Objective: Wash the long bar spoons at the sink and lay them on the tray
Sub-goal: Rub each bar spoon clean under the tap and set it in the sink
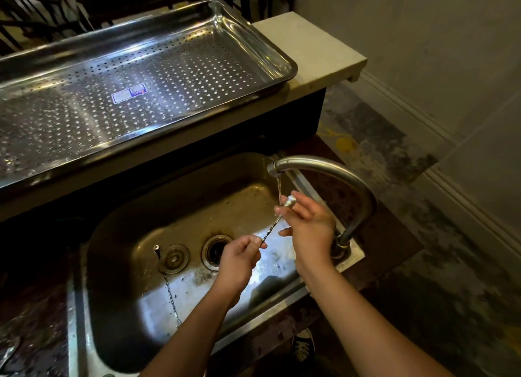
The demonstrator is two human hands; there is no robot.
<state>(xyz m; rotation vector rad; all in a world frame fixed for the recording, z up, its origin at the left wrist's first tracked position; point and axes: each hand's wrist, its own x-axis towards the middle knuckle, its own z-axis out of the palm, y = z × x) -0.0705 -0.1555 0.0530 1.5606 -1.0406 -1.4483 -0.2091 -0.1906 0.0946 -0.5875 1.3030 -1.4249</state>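
A long bar spoon [274, 226] with a twisted stem slants over the steel sink [118, 314], its bowl up under the thin stream from the curved tap [332, 171]. My left hand [239, 257] pinches the lower end of the stem. My right hand [308, 226] holds the bowl end, fingers rubbing it in the water. The perforated steel tray [253, 38] lies on the raised counter behind the sink, with only a blue label inside.
A drain hole [216, 250] and a plug [173, 258] on a chain sit in the sink bottom. The white counter end [318, 47] stands at the right of the tray. Floor and wall lie to the right; a shoe [303, 345] shows below.
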